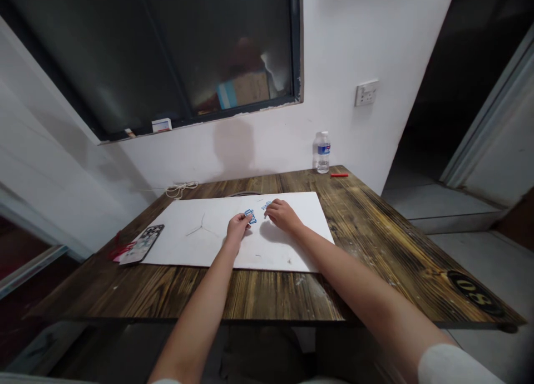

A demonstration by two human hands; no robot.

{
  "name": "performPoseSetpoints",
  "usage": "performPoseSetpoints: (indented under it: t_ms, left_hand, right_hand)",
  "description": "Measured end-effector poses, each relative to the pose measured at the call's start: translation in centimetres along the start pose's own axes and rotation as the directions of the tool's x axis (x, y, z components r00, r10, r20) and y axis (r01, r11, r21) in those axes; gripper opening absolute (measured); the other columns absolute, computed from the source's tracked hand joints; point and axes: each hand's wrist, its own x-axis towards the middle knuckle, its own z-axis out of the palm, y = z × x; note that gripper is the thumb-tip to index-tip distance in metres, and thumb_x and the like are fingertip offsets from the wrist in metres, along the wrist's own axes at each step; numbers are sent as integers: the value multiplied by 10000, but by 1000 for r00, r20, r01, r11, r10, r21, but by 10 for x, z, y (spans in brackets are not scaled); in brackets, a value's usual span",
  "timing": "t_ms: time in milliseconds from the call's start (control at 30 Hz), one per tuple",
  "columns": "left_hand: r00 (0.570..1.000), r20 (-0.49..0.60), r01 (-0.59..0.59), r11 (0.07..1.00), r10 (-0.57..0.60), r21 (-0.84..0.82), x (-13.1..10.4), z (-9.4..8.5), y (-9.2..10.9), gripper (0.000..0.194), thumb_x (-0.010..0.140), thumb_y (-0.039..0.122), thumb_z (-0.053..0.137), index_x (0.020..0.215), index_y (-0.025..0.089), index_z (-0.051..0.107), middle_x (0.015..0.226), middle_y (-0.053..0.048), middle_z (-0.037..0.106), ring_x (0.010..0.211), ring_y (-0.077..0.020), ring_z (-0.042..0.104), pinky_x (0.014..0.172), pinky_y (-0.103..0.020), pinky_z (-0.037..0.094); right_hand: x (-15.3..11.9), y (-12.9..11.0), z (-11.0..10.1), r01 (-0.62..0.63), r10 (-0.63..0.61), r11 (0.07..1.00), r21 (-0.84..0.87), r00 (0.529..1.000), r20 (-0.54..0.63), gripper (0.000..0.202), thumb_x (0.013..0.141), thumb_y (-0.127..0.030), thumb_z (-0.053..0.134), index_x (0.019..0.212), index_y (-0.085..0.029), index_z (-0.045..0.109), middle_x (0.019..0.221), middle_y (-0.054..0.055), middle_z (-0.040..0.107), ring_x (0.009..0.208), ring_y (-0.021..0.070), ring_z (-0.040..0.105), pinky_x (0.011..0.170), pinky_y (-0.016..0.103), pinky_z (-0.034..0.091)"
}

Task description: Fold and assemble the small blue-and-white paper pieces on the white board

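Note:
My left hand (237, 226) is closed in a pinch on a small flat piece with blue outlines (251, 216); its exact kind is too small to tell. Just to the right, my right hand (283, 214) hovers over the white board (227, 253), thumb and fingers pinched together. Something small and pale shows at its fingertips, too small to name. Behind those fingers lies a second blue-lined piece (265, 206), partly hidden. Left of my hands, thin dark lines (201, 226) branch three ways on the board.
On the wooden table (367, 245), a phone-like slab (144, 245) overlaps the board's left edge, with red items (120, 250) beside it. A coiled white cord (180, 188), a water bottle (323, 152) and a red stick (339, 175) sit toward the wall.

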Motion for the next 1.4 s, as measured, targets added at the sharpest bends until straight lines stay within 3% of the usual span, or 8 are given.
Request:
performPoseSetpoints:
  t_ms: [167, 400, 567, 767, 967, 1100, 1200, 1400]
  left_hand:
    - [1000, 6, -18, 1000, 18, 21, -1, 0, 1, 435, 499, 516, 830, 649, 176, 606, 532, 26, 553, 498, -77, 475, 466, -191, 347]
    - [1000, 16, -26, 999, 26, 36, -2, 0, 0, 441, 510, 527, 829, 641, 174, 601, 529, 19, 557, 491, -77, 466, 457, -189, 340]
    - [999, 26, -39, 998, 37, 58, -3, 0, 2, 433, 515, 523, 829, 639, 173, 605, 547, 16, 563, 509, -87, 490, 472, -196, 361]
    - [999, 43, -32, 998, 30, 51, -2, 0, 1, 445, 509, 519, 829, 599, 179, 556, 507, 28, 535, 484, -75, 447, 463, -195, 330]
    - [998, 42, -39, 998, 37, 49, -1, 1, 0, 457, 484, 520, 835, 595, 177, 555, 507, 30, 531, 486, -75, 451, 465, -194, 330]
    - [997, 52, -52, 997, 49, 56, -1, 2, 1, 461, 482, 530, 829, 587, 177, 553, 518, 35, 531, 488, -76, 454, 476, -198, 342]
    - [997, 53, -58, 996, 55, 60, -2, 3, 2, 451, 488, 519, 827, 583, 178, 548, 522, 36, 536, 490, -78, 456, 489, -202, 345]
    - [995, 73, -82, 992, 75, 95, -4, 3, 1, 422, 506, 505, 823, 584, 181, 565, 532, 28, 555, 502, -94, 475, 508, -215, 359]
  right_hand:
    - [1, -6, -3, -26, 22, 999, -45, 996, -88, 196, 922, -141, 557, 880, -206, 736, 975, 101, 645, 885, 210, 496, 772, 319, 356]
    - [3, -10, -6, -11, 11, 997, 76, 1000, 3, 282, 1000, -194, 425, 992, -182, 706, 956, 100, 704, 939, 203, 542, 872, 323, 389]
    - [4, -8, -4, -35, 36, 992, 124, 999, -3, 219, 971, -278, 535, 1051, -176, 711, 1036, 120, 733, 1010, 217, 592, 934, 354, 410]
    - [2, -3, 1, -245, 229, 957, 155, 967, 114, 131, 881, -148, 626, 869, -194, 748, 879, 68, 756, 848, 179, 656, 839, 292, 437]
    - [-2, 4, 12, -509, 506, 706, 493, 849, 151, 192, 765, -180, 724, 953, -209, 701, 798, 5, 752, 725, 144, 670, 731, 261, 477]
    - [2, 5, 18, -522, 594, 375, 766, 769, 234, 314, 640, -335, 819, 871, -177, 678, 704, 23, 729, 653, 168, 676, 656, 284, 509]
    - [4, 4, 18, -490, 587, 199, 849, 753, 297, 403, 520, -426, 867, 742, -162, 658, 664, 41, 710, 594, 170, 652, 608, 295, 511]
    - [5, -2, 12, -493, 531, 196, 848, 780, 331, 410, 503, -462, 874, 674, -154, 666, 610, 25, 678, 544, 137, 598, 595, 290, 491]
